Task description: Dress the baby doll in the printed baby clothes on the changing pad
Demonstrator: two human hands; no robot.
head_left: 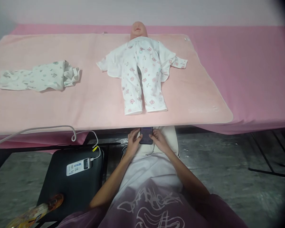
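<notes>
A dark smartphone (pixel 146 138) with a lit screen is held upright between my two hands, just below the table's front edge. My left hand (pixel 134 141) grips its left side, thumb at the screen's edge. On the other side my right hand (pixel 158 140) grips it the same way, thumb over the glass. Beyond the edge, a baby doll (pixel 138 30) lies on its back, head at the far side. White printed baby pants (pixel 147 79) lie over it, on top of a white baby top (pixel 115 61) with spread sleeves.
A pale pink mat (pixel 92 104) covers much of the pink-draped table (pixel 247 72). Folded white printed clothing (pixel 42 76) lies on the left. Below, a black stool (pixel 85 190) bears a power bank (pixel 78 167) with a white cable (pixel 59 126). Black metal legs (pixel 270 171) stand right.
</notes>
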